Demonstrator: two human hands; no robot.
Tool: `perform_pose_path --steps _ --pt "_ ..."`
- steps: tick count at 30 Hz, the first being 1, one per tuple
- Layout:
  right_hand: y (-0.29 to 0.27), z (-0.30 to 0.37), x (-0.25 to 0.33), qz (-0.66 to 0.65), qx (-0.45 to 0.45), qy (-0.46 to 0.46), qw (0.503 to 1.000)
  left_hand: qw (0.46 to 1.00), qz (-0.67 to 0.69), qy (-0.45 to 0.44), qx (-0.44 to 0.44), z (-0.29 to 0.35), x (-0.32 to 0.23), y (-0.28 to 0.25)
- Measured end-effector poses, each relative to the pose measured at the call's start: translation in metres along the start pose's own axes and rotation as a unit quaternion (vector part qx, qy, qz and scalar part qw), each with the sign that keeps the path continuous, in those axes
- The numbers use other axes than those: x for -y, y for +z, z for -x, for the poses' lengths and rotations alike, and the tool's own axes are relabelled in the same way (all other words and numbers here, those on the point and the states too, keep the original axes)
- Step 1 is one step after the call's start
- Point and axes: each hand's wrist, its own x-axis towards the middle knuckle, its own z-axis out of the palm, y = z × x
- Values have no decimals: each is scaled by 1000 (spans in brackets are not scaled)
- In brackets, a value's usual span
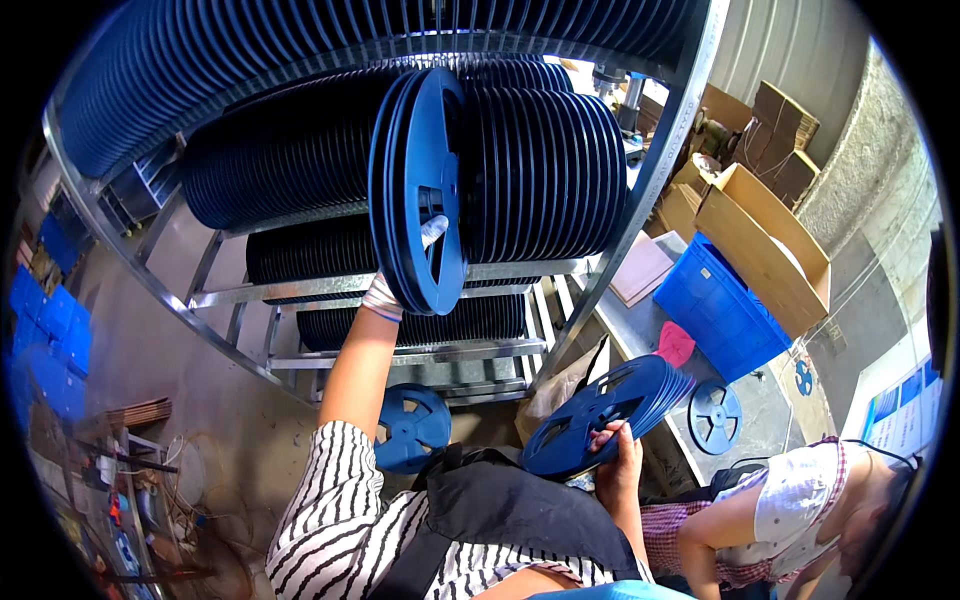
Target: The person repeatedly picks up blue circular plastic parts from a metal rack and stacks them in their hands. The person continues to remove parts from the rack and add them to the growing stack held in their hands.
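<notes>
With my left hand I am grasping a thin stack of blue reels; one finger comes out through an opening in the near face, and the rest of the hand is hidden behind. This stack stands almost upright at the rack, between the left row and the right row of dark reels. Whether it rests on a rail, or whether only my hand carries it, I cannot tell.

My right hand is clenched on a second, thicker stack, near and to the right, tilted in front of my body, with the fingers at its middle.

I judge that the step in hand is the handling of the thin stack at the gap between the rows; if it is going in or coming out, I cannot say. The next move calls, I think, for a straight wrist and a firm hold, so that the rims do not catch on the right row, which is just beside. The right hand should carry its tilted stack steadily meanwhile, well away from the table on the right.
</notes>
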Motion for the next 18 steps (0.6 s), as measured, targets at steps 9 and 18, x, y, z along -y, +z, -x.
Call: perform_pose_path --steps 9,18 --pt "23 -17 -10 11 -11 0 1000 994 56 -96 8 -39 17 0" --pt "35 -25 -18 14 -17 -6 1000 979 -188 -60 46 -127 170 -75"
